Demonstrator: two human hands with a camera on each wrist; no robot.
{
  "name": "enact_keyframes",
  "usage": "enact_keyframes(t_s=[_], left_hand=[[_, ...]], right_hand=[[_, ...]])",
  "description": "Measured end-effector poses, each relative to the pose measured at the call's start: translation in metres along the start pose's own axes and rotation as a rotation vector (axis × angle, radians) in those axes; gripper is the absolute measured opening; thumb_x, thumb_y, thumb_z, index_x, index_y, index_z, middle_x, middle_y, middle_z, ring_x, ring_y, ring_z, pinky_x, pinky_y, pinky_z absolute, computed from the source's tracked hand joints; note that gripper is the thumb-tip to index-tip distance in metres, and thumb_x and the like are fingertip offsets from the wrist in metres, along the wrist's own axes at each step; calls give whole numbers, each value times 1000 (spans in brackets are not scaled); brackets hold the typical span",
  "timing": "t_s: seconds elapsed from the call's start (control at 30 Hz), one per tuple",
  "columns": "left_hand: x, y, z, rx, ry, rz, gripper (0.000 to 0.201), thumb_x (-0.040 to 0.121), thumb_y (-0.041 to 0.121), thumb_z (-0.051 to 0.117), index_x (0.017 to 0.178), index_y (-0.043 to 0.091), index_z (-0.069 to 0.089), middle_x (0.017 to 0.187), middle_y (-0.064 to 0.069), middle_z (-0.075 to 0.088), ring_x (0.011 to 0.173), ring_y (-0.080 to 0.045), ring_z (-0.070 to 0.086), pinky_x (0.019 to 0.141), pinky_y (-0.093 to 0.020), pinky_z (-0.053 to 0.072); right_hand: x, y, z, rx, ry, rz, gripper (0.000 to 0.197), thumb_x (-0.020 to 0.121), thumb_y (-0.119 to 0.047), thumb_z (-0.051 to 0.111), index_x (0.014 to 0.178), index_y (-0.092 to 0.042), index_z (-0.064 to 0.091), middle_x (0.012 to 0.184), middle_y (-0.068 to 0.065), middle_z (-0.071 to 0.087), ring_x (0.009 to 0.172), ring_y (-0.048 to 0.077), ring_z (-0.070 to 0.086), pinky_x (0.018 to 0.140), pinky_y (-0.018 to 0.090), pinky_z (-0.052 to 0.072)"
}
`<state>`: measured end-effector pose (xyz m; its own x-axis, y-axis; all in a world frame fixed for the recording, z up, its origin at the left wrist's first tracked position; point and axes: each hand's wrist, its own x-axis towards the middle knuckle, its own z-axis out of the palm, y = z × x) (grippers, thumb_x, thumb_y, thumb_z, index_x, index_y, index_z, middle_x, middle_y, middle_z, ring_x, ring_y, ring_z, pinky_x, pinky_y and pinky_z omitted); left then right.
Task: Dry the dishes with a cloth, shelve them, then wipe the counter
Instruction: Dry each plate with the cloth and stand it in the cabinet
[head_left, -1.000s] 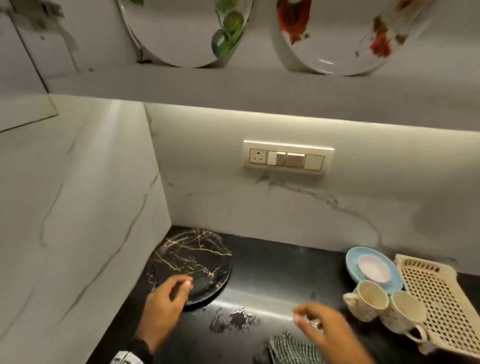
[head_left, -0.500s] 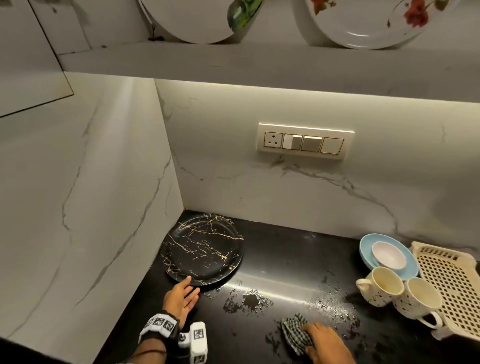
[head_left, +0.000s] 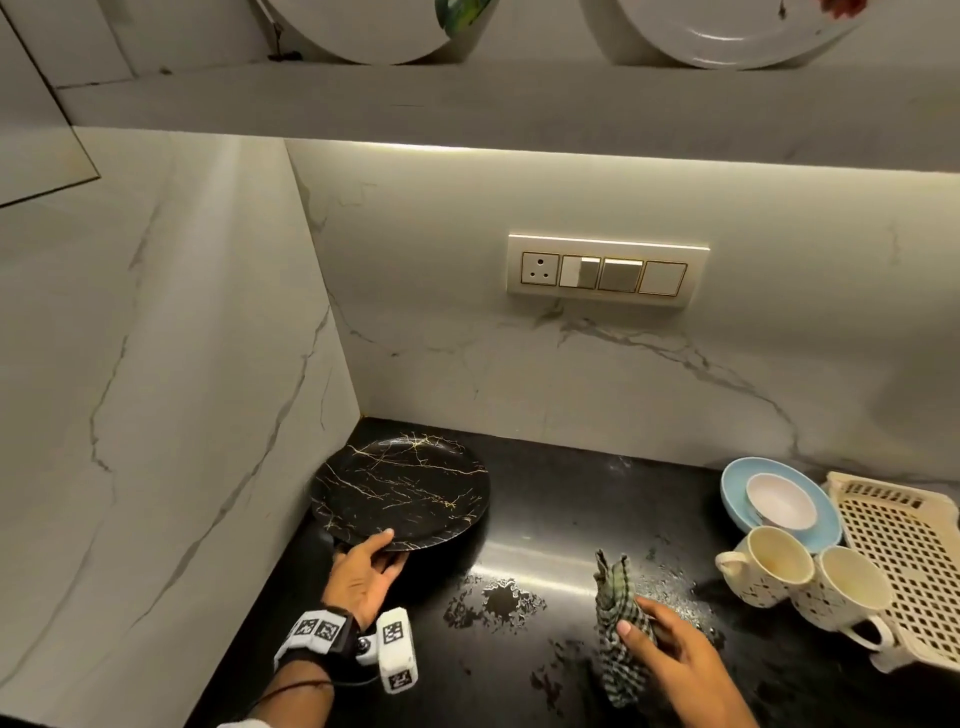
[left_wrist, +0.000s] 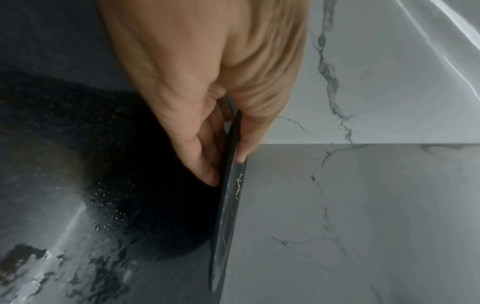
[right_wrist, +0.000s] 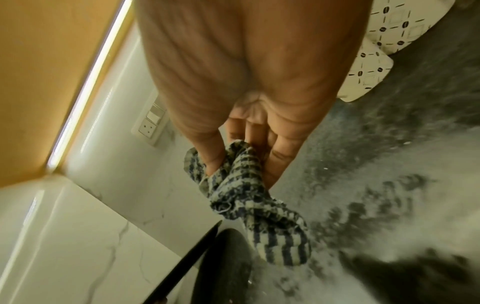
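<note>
Since half a second ago: my left hand (head_left: 363, 574) had tilted the black plate (head_left: 402, 491) off the counter (head_left: 561, 525), thumb and fingers pinching its rim; my right hand (head_left: 675, 657) pinched the checked cloth (head_left: 615, 613), lifted.

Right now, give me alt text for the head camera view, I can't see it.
A left hand grips a black gold-veined plate by its near rim while the right hand pinches a checked cloth above a wet black counter; two mugs stand to the right.
</note>
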<state>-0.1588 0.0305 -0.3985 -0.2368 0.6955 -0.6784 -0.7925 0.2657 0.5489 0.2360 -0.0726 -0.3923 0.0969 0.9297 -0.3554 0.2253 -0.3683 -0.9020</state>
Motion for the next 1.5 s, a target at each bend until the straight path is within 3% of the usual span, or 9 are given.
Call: enact_keyframes(t_s=[0.13,0.27,0.4,0.57,0.83,1.0,1.13,1.27,1.5], left_hand=[[-28,-4,3,33,-84,-112,20,81,-12,59,100,-5,63,96,-22,74,95,-35,67,62,-44,66],[-57,-9,7,114,-139,-71,24,80,0,58,102,-3,69,97,-21,74,82,-35,72,70,-43,64],[-77,-14,27,323,-183,119,44,107,49,50,123,13,71,117,-12,79,108,-30,76,96,-48,57],[-79,-30,44,608,-112,298,100,78,97,47,141,22,63,144,-1,66,136,-23,60,119,-56,42],[-104,-43,84,610,23,485,98,75,100,44,116,16,75,111,-6,79,108,-28,72,106,-51,52],[-123,-41,97,577,-121,552,65,99,68,49,119,11,75,114,-2,80,114,-28,73,109,-52,51],[-135,-37,92,577,-200,564,66,101,69,46,123,14,75,122,4,78,121,-15,70,116,-47,46],[-150,-44,87,720,-273,566,78,97,76,45,84,2,68,85,-6,78,82,-31,72,96,-55,55],[-145,-52,98,764,-278,605,67,94,74,44,91,16,79,92,-8,81,92,-29,77,96,-56,56]], right_hand=[[0,-43,4,124,-65,-80,69,77,-54,90,137,-28,66,126,-3,77,124,15,70,105,37,56],[-4,-93,5,107,-97,-206,52,95,-18,74,143,-35,62,126,-7,76,118,12,72,86,21,60],[-2,-124,12,-60,-70,-402,50,97,-20,73,139,-45,64,126,-25,72,113,0,71,86,19,60],[24,-102,29,-520,58,-497,49,100,-30,70,143,-51,58,126,-26,67,116,-1,59,102,31,52],[-19,-92,85,-627,-135,-723,50,98,-49,60,146,-58,48,134,-28,59,113,-3,57,104,9,39],[-27,-104,78,-685,-183,-786,48,103,-52,53,149,-56,43,138,-26,56,112,3,57,97,18,49],[4,-106,28,-761,149,-681,42,104,-40,59,146,-44,54,127,-14,63,99,13,58,84,30,53],[41,-119,-17,-733,417,-399,50,100,-37,65,148,-28,58,118,1,65,101,23,64,89,41,57],[-28,-127,81,-566,51,-767,49,98,-41,63,146,-41,56,126,-21,55,103,5,60,96,21,50]])
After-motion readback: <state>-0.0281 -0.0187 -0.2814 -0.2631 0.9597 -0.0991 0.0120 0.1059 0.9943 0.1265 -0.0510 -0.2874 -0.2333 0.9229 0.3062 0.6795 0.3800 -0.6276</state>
